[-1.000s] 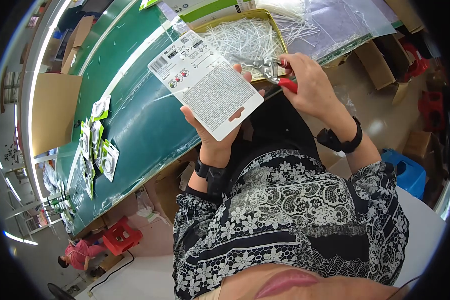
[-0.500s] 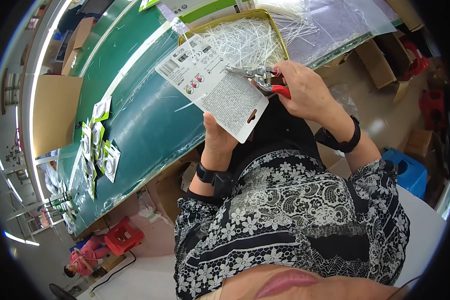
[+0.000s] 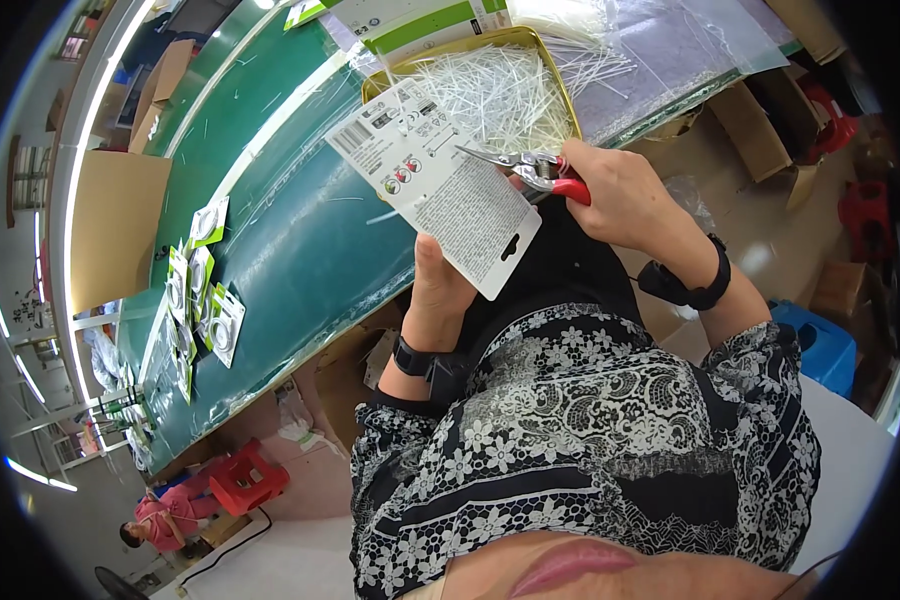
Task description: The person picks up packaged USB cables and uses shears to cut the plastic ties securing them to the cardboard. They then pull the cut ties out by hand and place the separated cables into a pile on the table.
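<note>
My left hand [image 3: 436, 288] grips a white printed blister card [image 3: 460, 208] by its near left edge, thumb on top. The card's back faces up, and its hang slot points toward me. A thin pale strip [image 3: 389, 76] sticks up at its far end. My right hand [image 3: 618, 192] is closed around the red handles of a pair of pruning shears [image 3: 540, 178]. The pointed blades lie over the card's right part, and I cannot tell whether they touch it. Just beyond is a gold-rimmed tin [image 3: 570, 108] full of white plastic strips [image 3: 485, 85].
Several packaged cards [image 3: 202, 295] lie in a loose pile on the green tabletop [image 3: 300, 270] to the left. More white strips [image 3: 595, 60] spread right of the tin, and a green-white box [image 3: 420, 28] stands behind it. Far left, a person in pink [image 3: 170, 518] is near a red stool [image 3: 248, 477].
The card and my left hand have shifted slightly right and toward me. The shears and my right hand have moved a little right and nearer too, with the blades still over the card.
</note>
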Demonstrator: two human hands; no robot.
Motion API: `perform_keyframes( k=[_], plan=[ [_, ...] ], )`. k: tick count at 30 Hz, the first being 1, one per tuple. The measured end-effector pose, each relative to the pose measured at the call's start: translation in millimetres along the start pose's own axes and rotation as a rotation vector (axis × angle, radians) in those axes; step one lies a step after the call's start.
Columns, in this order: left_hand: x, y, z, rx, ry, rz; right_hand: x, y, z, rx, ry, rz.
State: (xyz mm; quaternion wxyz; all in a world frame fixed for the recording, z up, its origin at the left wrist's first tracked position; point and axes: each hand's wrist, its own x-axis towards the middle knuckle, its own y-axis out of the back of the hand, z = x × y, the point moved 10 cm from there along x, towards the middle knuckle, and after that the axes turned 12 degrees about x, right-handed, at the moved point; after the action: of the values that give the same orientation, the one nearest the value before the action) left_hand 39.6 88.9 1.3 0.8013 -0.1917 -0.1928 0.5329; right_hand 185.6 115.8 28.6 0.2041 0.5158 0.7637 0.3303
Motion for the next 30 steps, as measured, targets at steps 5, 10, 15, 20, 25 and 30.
perform_keyframes(
  k=[5, 10, 15, 20, 25, 30],
  plan=[
    [0, -5, -6, -0.014, 0.050, -0.017, 9, 12, -15, 0.169, 0.174, 0.138],
    [-7, -7, -20, -0.034, 0.111, -0.033, 17, 5, -19, 0.181, 0.192, 0.134],
    [-6, -8, -19, -0.071, 0.118, -0.045, 22, -2, -5, 0.057, 0.049, 0.071],
    [1, 0, -18, -0.062, 0.123, -0.029, 9, 15, -28, 0.132, 0.278, 0.239],
    [3, 8, -30, 0.182, 0.131, 0.106, 12, 16, -73, 0.438, 0.475, 0.348],
    [-3, 3, -26, 0.170, 0.034, 0.078, 23, 10, -68, 0.579, 0.485, 0.356]
  ],
)
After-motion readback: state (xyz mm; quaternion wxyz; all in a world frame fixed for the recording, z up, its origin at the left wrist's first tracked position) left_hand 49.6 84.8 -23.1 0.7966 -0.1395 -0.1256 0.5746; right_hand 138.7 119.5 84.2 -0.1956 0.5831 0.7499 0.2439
